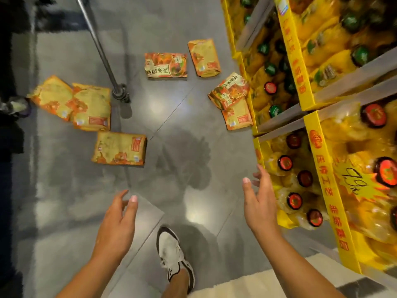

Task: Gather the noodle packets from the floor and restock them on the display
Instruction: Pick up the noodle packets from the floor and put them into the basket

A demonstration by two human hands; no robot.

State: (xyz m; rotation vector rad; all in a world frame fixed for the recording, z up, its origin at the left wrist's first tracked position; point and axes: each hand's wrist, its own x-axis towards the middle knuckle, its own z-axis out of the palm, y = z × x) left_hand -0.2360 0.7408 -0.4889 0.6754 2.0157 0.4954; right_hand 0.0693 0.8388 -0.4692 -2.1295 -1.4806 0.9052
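Shoe (pixel 173 254), white with dark trim, stands nearest on the grey tiled floor (pixel 182 117), with the left hand (pixel 117 220) and right hand (pixel 258 203) held out above the tiles, fingers loose and spread, neither grasping anything. Noodle packets, orange and yellow, lie scattered beyond: one at near left (pixel 120 148), two overlapping further left (pixel 74 104), two stacked against the yellow display (pixel 322 164) at right (pixel 233 100), two at far centre (pixel 184 62). Metal pole (pixel 103 50) stands among them.
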